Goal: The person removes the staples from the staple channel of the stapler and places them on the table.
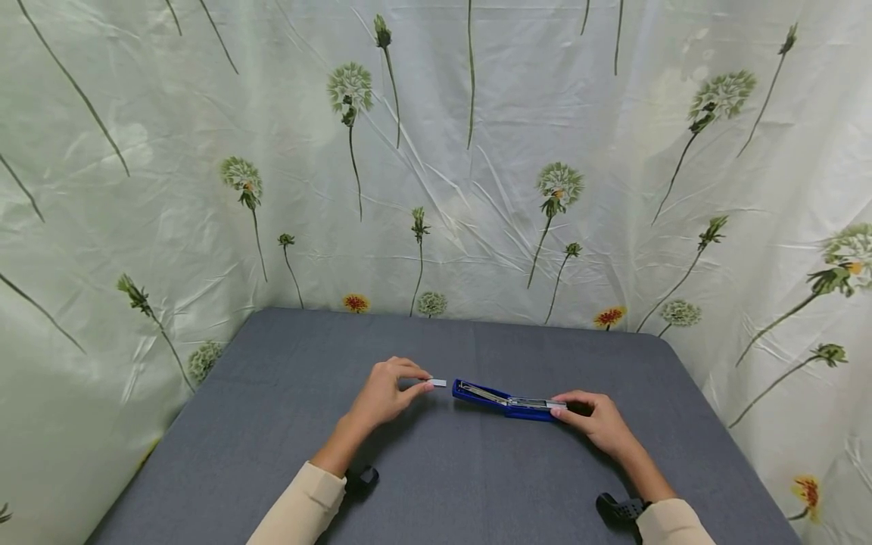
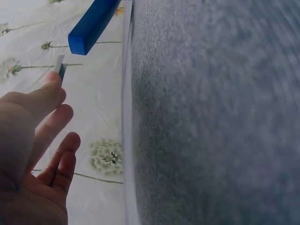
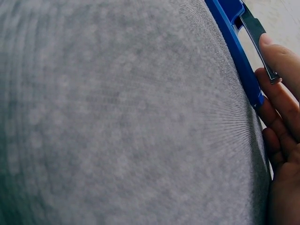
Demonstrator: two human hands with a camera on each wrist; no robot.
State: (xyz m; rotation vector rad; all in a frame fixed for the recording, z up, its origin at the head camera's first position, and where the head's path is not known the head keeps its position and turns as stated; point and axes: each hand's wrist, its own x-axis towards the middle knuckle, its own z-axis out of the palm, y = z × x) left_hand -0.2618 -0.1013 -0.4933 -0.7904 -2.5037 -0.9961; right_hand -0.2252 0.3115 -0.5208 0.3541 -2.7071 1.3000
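Note:
Between the thumb and forefinger of my left hand [image 1: 384,390] is a short silvery strip of staples [image 1: 438,383]. In the left wrist view the strip [image 2: 61,67] pokes up past the thumb tip, the other fingers loosely bent. Just right of it, a small gap away, is a blue stapler [image 1: 507,401] swung open, its cap toward the left and its metal magazine showing. My right hand [image 1: 599,424] grips the stapler's right end. In the right wrist view the thumb presses on the metal magazine [image 3: 258,40], which stands apart from the blue base [image 3: 241,63].
A dark grey cloth-covered table [image 1: 306,363] lies under both hands. Behind it and at the sides hangs a pale curtain [image 1: 477,227] printed with dandelions. Black straps with cameras sit at both wrists, by the cream sleeves [image 1: 300,503].

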